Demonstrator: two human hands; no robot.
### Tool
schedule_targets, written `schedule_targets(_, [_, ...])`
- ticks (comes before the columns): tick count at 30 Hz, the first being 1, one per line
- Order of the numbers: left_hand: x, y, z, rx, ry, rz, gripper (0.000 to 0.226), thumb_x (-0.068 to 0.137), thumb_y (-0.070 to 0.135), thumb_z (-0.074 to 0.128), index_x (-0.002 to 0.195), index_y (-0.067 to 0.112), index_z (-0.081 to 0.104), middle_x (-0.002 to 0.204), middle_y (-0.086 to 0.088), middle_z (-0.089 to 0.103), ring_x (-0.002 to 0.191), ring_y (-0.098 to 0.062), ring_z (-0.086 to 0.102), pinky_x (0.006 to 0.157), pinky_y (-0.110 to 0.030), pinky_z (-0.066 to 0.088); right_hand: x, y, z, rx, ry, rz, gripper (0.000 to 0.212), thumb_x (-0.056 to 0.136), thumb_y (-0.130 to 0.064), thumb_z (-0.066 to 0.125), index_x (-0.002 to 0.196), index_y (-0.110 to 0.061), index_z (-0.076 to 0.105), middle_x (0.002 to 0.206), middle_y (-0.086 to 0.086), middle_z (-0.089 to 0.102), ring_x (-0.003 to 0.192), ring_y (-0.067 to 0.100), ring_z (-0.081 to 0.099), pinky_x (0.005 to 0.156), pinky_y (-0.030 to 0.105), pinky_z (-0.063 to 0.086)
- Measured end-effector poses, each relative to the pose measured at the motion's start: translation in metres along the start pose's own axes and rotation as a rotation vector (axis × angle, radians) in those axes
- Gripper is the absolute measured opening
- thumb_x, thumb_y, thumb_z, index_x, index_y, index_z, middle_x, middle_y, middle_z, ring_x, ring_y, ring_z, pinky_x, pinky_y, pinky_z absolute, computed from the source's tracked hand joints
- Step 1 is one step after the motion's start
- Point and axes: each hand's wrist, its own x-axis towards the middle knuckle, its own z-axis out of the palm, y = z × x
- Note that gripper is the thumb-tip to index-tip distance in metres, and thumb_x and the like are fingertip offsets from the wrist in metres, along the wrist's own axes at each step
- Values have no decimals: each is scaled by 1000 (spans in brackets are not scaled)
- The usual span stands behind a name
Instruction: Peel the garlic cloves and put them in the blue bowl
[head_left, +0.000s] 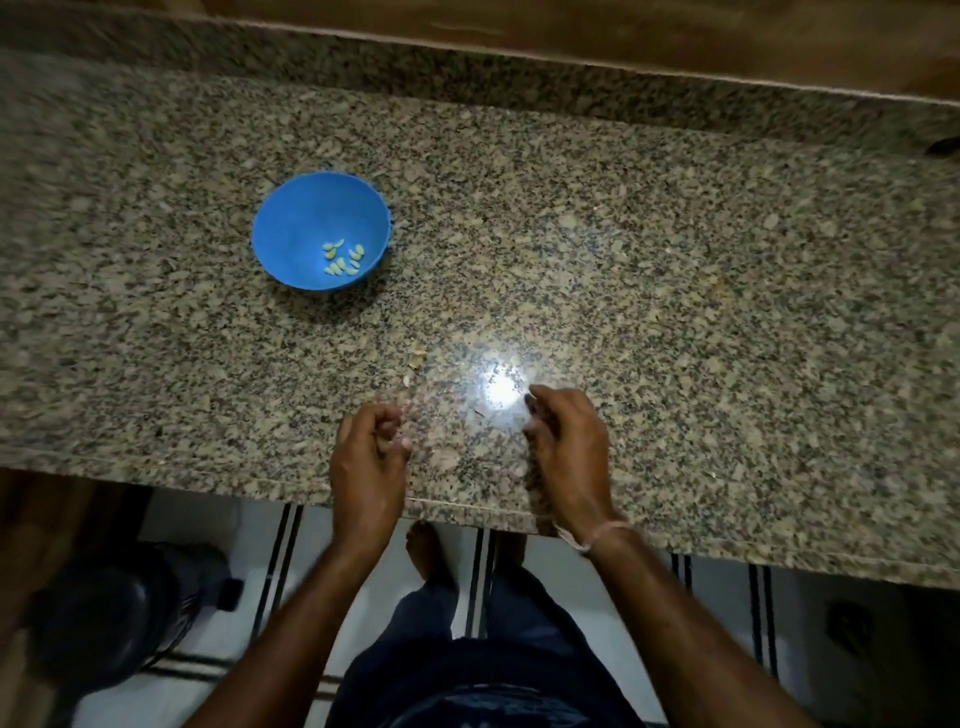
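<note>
The blue bowl (306, 218) stands on the granite counter (675, 291), left of centre, with several peeled pale garlic cloves (343, 258) lying in its bottom. My left hand (370, 462) hovers over the counter's near edge with its fingers curled tight into the palm; nothing shows inside it. About a hand's width to its right is my right hand (569, 452), also curled, its thumb and forefinger close together at the tip. Motion blur hides whether they pinch anything. Both hands are well short of the bowl.
Two small flakes of garlic skin (415, 357) lie on the counter just beyond my left hand, beside a bright glare spot (501, 387). A raised granite ledge (467, 78) runs along the back. Below the near edge are tiled floor and a dark round object (109, 613).
</note>
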Motion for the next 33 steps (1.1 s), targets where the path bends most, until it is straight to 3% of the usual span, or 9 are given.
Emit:
schedule_targets(4, [-9, 0, 11, 64, -9, -1, 34, 90, 1, 75, 120, 13, 65, 117, -1, 54, 91, 11, 59, 70, 3, 40, -2, 13, -2, -87, -85, -43, 39, 98, 5, 64, 134, -11, 66, 109, -2, 58, 96, -5, 56, 82, 5, 47])
schedule_targets(7, [-3, 13, 29, 71, -10, 28, 32, 90, 1, 76, 118, 12, 66, 112, 1, 55, 90, -3, 59, 73, 0, 42, 8, 1, 8, -63, -155, -80, 30, 100, 3, 60, 129, -3, 66, 101, 8, 57, 80, 10, 55, 75, 20, 52])
schedule_targets(10, [4, 24, 43, 89, 18, -14, 27, 92, 1, 73, 113, 15, 66, 105, 4, 55, 88, -5, 56, 73, -1, 44, 16, -8, 20, -89, -218, -184, 31, 100, 3, 59, 127, -9, 67, 106, -3, 57, 95, 10, 59, 88, 28, 57])
schedule_targets(13, [8, 28, 50, 40, 43, -38, 25, 96, -2, 66, 115, 15, 66, 108, 3, 56, 92, -6, 61, 74, -3, 49, 27, -15, 25, 11, -278, -158, 26, 99, 5, 59, 121, -6, 68, 110, 3, 60, 98, 18, 63, 85, 36, 59])
schedule_targets(17, [8, 29, 60, 45, -33, 25, 32, 92, 19, 77, 123, 18, 65, 120, 4, 58, 101, -10, 61, 80, -19, 55, 34, 1, 9, 90, -246, -52, 38, 99, 5, 61, 132, -11, 67, 120, -6, 63, 109, 5, 63, 96, 20, 56])
schedule_targets(20, [10, 31, 72, 159, -14, 57, 29, 90, 32, 79, 115, 23, 67, 114, 8, 59, 100, -12, 61, 74, -30, 56, 35, 17, -4, 106, -221, -45, 36, 100, 2, 63, 132, -15, 68, 120, -9, 64, 110, 5, 65, 98, 24, 57])
schedule_targets(28, [10, 38, 78, 202, 89, 40, 14, 92, 31, 76, 88, 32, 63, 90, 17, 58, 82, -8, 56, 58, -27, 44, 54, 12, -6, 85, -262, -108, 38, 99, 2, 64, 134, -13, 66, 125, -5, 61, 118, 11, 62, 103, 29, 55])
schedule_targets(30, [7, 39, 74, 120, 144, -60, 11, 92, 31, 76, 87, 32, 66, 90, 18, 61, 79, -2, 58, 56, -22, 40, 63, 10, 1, -82, -239, -191, 46, 104, -18, 61, 149, -16, 52, 144, -2, 51, 137, 19, 48, 119, 40, 43])
schedule_targets(33, [-3, 33, 62, 15, 250, -172, 6, 93, 29, 76, 91, 29, 70, 95, 15, 66, 78, 1, 61, 58, -17, 41, 76, 18, 9, -580, -267, -273, 76, 110, -56, 30, 167, -14, 3, 175, 6, -5, 162, 25, -9, 129, 51, -8])
